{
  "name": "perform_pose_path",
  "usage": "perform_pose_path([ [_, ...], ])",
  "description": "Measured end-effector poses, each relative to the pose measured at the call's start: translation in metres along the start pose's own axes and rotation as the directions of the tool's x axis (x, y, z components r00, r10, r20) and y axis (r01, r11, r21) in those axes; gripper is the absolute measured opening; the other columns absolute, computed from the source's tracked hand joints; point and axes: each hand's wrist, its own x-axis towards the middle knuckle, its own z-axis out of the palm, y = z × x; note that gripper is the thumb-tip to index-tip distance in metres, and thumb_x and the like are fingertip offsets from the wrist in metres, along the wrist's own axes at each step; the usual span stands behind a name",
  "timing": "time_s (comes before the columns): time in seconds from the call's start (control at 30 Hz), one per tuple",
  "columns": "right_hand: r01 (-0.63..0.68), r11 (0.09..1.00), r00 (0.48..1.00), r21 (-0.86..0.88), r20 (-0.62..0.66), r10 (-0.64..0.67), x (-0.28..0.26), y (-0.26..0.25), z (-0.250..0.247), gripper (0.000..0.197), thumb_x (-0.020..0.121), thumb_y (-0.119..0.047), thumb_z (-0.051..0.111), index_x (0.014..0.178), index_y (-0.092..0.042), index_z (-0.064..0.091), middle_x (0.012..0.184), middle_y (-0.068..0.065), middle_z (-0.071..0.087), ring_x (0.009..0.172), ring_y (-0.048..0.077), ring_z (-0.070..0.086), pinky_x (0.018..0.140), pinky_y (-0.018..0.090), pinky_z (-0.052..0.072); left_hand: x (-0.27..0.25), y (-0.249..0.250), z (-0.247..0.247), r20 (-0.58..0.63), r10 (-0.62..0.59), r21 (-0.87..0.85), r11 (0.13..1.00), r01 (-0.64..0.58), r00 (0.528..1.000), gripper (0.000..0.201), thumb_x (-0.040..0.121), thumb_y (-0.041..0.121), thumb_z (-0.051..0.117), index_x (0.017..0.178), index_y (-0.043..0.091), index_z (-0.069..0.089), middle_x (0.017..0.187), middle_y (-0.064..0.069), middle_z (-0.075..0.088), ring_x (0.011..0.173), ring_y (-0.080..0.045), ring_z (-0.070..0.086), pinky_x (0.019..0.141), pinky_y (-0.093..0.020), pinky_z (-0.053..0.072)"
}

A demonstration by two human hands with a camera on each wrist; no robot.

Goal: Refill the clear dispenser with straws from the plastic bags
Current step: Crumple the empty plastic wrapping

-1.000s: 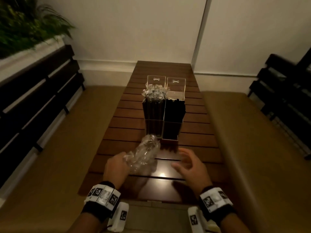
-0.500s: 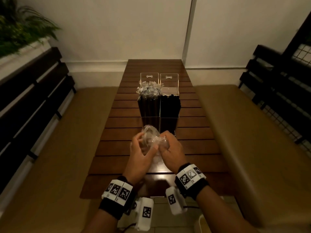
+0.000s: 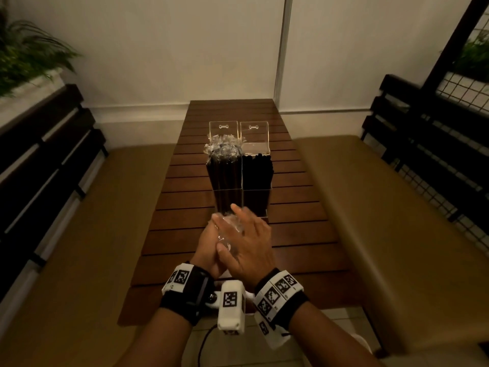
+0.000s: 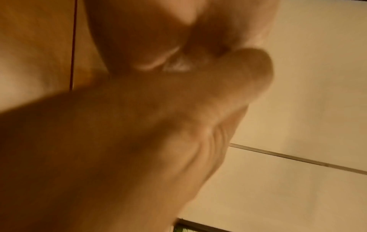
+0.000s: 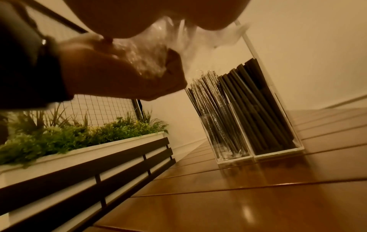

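Note:
The clear dispenser (image 3: 255,200) stands mid-table with both lids up. Its left compartment holds wrapped black straws (image 3: 225,170) with crinkled plastic tops, its right compartment bare black straws (image 3: 256,173). Just in front of it, a crumpled empty plastic bag (image 3: 230,225) is squeezed between my palms. My left hand (image 3: 207,243) lies underneath, cupped round the bag (image 5: 143,56). My right hand (image 3: 247,241) lies flat on top, fingers straight and spread. In the left wrist view only a sliver of the bag (image 4: 176,66) shows between the hands.
The slatted wooden table (image 3: 185,234) runs away from me to the wall. Padded benches (image 3: 383,221) with dark slatted backs flank both sides. A planter with greenery (image 5: 83,138) sits behind the left bench.
The bag went from loose in my left hand, to held by both hands, to pressed small between my palms. My right hand has laid itself flat over the left.

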Motion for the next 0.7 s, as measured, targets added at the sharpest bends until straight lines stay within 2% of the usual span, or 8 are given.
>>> perform_pose_path([
  [0.07, 0.012, 1.000, 1.000, -0.005, -0.020, -0.012, 0.001, 0.002, 0.003, 0.057, 0.088, -0.057, 0.033, 0.142, -0.043, 0.038, 0.157, -0.003, 0.029, 0.148, 0.021, 0.016, 0.115, 0.045, 0.011, -0.004, -0.001, 0.001, 0.031, -0.021, -0.049, 0.999, 0.022, 0.999, 0.053, 0.100, 0.048, 0.031, 0.108, 0.012, 0.070, 0.109, -0.014, 0.071, 0.095, -0.024, 0.072, 0.080, -0.037, 0.053],
  [0.13, -0.002, 0.993, 1.000, 0.114, 0.005, 0.002, 0.004, 0.001, 0.003, 0.058, 0.087, -0.051, 0.037, 0.141, -0.033, 0.045, 0.150, 0.001, 0.041, 0.142, 0.019, 0.030, 0.114, 0.039, 0.025, -0.006, -0.005, 0.001, 0.057, -0.028, -0.092, 0.995, 0.033, 0.998, 0.053, 0.098, 0.051, 0.034, 0.112, 0.012, 0.067, 0.108, -0.013, 0.072, 0.096, -0.024, 0.071, 0.082, -0.038, 0.053],
  [0.23, -0.132, 0.963, 0.991, 0.236, 0.049, 0.124, 0.011, 0.008, 0.000, 0.058, 0.083, -0.047, 0.034, 0.128, -0.020, 0.058, 0.125, 0.001, 0.059, 0.108, 0.007, 0.052, 0.092, 0.024, 0.047, -0.006, -0.011, 0.004, 0.056, -0.061, -0.054, 0.997, 0.064, 0.997, 0.063, 0.094, 0.060, 0.034, 0.116, 0.011, 0.066, 0.116, -0.014, 0.070, 0.109, -0.026, 0.066, 0.096, -0.044, 0.051],
  [0.37, -0.067, 0.982, 0.996, 0.178, -0.053, 0.078, 0.022, 0.019, -0.004, 0.034, 0.084, -0.033, 0.037, 0.095, -0.012, 0.063, 0.091, -0.004, 0.056, 0.078, 0.005, 0.046, 0.069, 0.007, 0.029, -0.007, -0.023, 0.013, 0.075, -0.086, -0.029, 0.996, 0.088, 0.993, 0.066, 0.091, 0.070, 0.032, 0.125, 0.022, 0.063, 0.129, -0.012, 0.065, 0.125, -0.030, 0.058, 0.108, -0.057, 0.040],
  [0.43, -0.048, 0.981, 0.993, 0.186, -0.095, 0.067, 0.025, 0.018, -0.004, 0.024, 0.086, -0.027, 0.037, 0.082, -0.014, 0.056, 0.081, -0.009, 0.046, 0.069, 0.007, 0.041, 0.063, 0.010, 0.026, -0.008, -0.023, 0.017, 0.107, -0.099, -0.076, 0.991, 0.107, 0.989, 0.064, 0.093, 0.066, 0.033, 0.128, 0.020, 0.061, 0.129, -0.014, 0.065, 0.125, -0.030, 0.057, 0.111, -0.056, 0.038],
  [0.53, -0.129, 0.948, 0.984, 0.291, -0.078, 0.158, 0.028, 0.018, -0.009, 0.019, 0.086, -0.028, 0.031, 0.076, -0.019, 0.045, 0.072, -0.008, 0.045, 0.063, 0.013, 0.044, 0.058, 0.020, 0.034, -0.006, -0.020, 0.019, 0.134, -0.095, -0.112, 0.988, 0.110, 0.986, 0.055, 0.100, 0.052, 0.033, 0.138, 0.016, 0.052, 0.134, -0.014, 0.061, 0.129, -0.027, 0.054, 0.113, -0.049, 0.037],
  [0.63, -0.200, 0.902, 0.973, 0.384, -0.029, 0.228, 0.032, 0.023, -0.016, 0.014, 0.089, -0.021, 0.032, 0.081, -0.019, 0.043, 0.068, -0.007, 0.047, 0.061, 0.014, 0.049, 0.056, 0.027, 0.042, -0.007, -0.018, 0.019, 0.179, -0.050, -0.051, 0.997, 0.060, 0.983, 0.042, 0.104, 0.042, 0.030, 0.140, 0.029, 0.048, 0.138, -0.010, 0.058, 0.128, -0.026, 0.056, 0.100, -0.044, 0.050],
  [0.7, -0.181, 0.912, 0.979, 0.369, -0.020, 0.202, 0.032, 0.026, -0.018, 0.014, 0.090, -0.025, 0.031, 0.086, -0.022, 0.044, 0.072, -0.008, 0.049, 0.065, 0.014, 0.050, 0.062, 0.034, 0.046, -0.006, -0.014, 0.018, 0.190, -0.019, 0.001, 1.000, 0.019, 0.982, 0.039, 0.106, 0.035, 0.028, 0.140, 0.033, 0.047, 0.137, -0.007, 0.059, 0.124, -0.023, 0.059, 0.094, -0.039, 0.052],
])
